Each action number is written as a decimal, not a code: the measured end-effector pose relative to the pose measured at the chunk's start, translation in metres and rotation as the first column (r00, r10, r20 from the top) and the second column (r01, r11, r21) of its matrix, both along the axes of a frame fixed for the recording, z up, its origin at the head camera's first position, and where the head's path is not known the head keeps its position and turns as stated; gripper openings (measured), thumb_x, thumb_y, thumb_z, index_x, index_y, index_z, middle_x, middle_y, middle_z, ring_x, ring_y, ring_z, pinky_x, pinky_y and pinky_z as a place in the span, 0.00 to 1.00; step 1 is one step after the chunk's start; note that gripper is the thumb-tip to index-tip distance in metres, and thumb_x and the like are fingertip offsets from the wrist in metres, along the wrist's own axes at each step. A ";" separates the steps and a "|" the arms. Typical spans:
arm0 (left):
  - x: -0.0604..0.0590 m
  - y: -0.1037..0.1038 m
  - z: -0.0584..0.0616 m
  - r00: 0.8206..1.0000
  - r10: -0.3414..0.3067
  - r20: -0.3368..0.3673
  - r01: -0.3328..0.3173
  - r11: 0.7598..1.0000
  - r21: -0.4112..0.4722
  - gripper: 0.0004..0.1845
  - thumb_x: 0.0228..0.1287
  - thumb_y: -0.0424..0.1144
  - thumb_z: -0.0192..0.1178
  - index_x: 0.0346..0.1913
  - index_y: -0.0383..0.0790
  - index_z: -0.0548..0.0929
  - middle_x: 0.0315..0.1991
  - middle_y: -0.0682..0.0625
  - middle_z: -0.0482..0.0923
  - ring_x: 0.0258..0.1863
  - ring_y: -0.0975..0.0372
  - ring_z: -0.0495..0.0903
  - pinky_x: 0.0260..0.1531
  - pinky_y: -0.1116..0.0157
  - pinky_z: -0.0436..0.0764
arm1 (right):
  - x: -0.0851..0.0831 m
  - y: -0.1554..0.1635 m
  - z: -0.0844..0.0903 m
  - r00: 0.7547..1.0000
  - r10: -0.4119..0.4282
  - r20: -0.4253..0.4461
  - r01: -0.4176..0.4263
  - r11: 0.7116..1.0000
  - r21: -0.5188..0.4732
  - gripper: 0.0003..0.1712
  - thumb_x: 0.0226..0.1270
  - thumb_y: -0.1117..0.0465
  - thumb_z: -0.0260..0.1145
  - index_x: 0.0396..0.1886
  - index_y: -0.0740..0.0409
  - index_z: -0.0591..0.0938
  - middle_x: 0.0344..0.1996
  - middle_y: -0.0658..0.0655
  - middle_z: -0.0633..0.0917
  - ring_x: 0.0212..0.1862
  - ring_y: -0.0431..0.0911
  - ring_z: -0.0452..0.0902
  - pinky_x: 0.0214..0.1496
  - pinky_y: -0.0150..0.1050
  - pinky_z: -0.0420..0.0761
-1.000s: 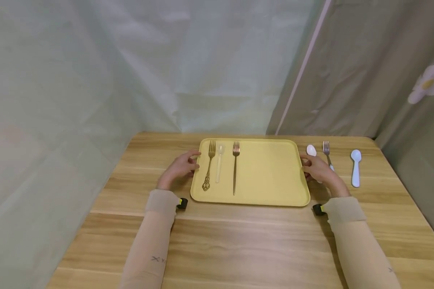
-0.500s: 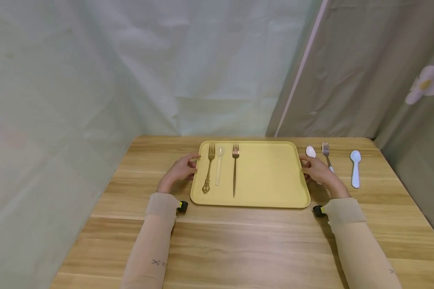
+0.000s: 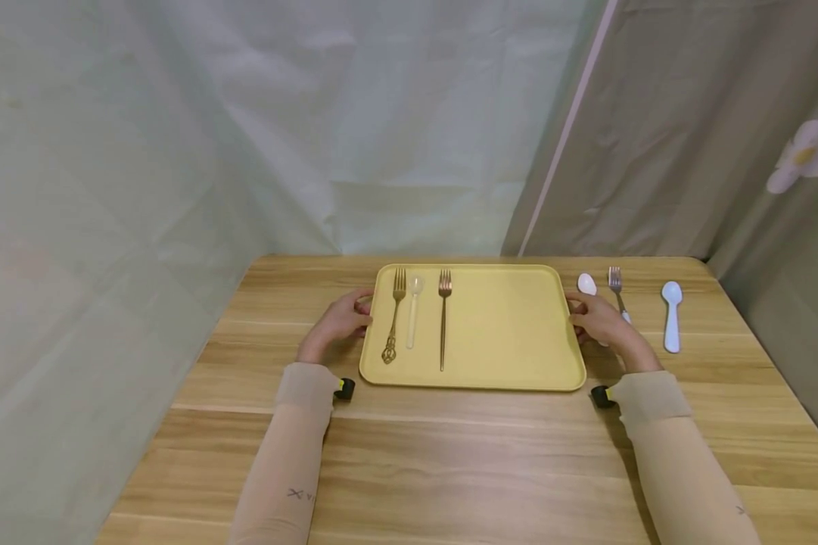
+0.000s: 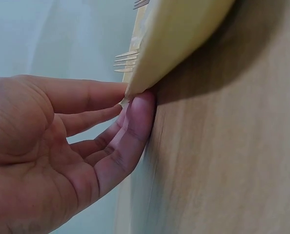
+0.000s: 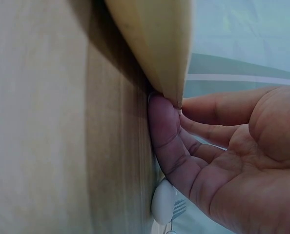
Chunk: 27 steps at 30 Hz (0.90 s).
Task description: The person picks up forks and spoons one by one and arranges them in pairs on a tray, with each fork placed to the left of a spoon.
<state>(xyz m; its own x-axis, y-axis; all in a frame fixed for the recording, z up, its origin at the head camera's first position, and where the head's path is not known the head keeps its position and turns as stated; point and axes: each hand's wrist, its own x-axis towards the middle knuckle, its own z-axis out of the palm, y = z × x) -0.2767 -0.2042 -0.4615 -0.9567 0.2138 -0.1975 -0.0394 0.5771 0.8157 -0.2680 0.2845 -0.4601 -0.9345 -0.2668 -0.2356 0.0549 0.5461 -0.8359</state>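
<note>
The yellow tray [image 3: 497,333] sits mid-bench [image 3: 449,454] and is touched at both short edges: left hand [image 3: 340,318] w/ fingertips [image 4: 140,109] tucked under the rim, right hand [image 3: 602,322] likewise, fingers nearly straight, not clamped. Step judged: tray positioning/lift; an even, level lift is needed next, since 2 forks and a spoon lie on it. No readable brand; faint marks on sleeves only.

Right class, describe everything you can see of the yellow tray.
The tray is pale yellow, rectangular with rounded corners and a low raised rim, plastic by its look. It lies flat on the table. On its left part lie two forks and a spoon. The left hand and right hand touch its side rims.
</note>
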 end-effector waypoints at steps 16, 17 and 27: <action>-0.001 0.001 -0.002 1.000 -0.004 0.000 0.004 1.000 0.005 0.31 0.68 0.22 0.56 0.75 0.28 0.69 0.45 0.37 0.77 0.36 0.56 0.79 0.34 0.64 0.85 | 0.001 -0.002 0.001 1.000 0.003 -0.006 -0.002 1.000 0.019 0.36 0.76 0.73 0.51 0.79 0.78 0.52 0.45 0.72 0.77 0.30 0.46 0.80 0.32 0.40 0.87; -0.001 0.002 -0.002 1.000 0.000 0.001 0.000 1.000 0.001 0.31 0.69 0.22 0.56 0.75 0.28 0.69 0.45 0.37 0.77 0.36 0.57 0.79 0.33 0.65 0.85 | 0.001 -0.002 0.001 1.000 0.001 -0.009 -0.001 1.000 0.017 0.35 0.76 0.74 0.51 0.79 0.78 0.53 0.45 0.72 0.78 0.30 0.46 0.80 0.32 0.40 0.87; -0.001 0.000 -0.003 1.000 -0.004 -0.004 0.004 1.000 -0.014 0.31 0.69 0.23 0.56 0.75 0.28 0.69 0.47 0.36 0.77 0.38 0.55 0.80 0.35 0.65 0.85 | 0.002 -0.002 0.004 0.999 -0.021 -0.034 0.021 1.000 0.018 0.34 0.76 0.74 0.51 0.78 0.79 0.55 0.45 0.74 0.79 0.28 0.46 0.82 0.32 0.41 0.88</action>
<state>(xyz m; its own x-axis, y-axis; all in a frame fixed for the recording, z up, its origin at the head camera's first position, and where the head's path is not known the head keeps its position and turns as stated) -0.2781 -0.2039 -0.4643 -0.9566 0.2145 -0.1971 -0.0344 0.5887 0.8076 -0.2655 0.2824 -0.4557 -0.9474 -0.2428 -0.2085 0.0384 0.5604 -0.8273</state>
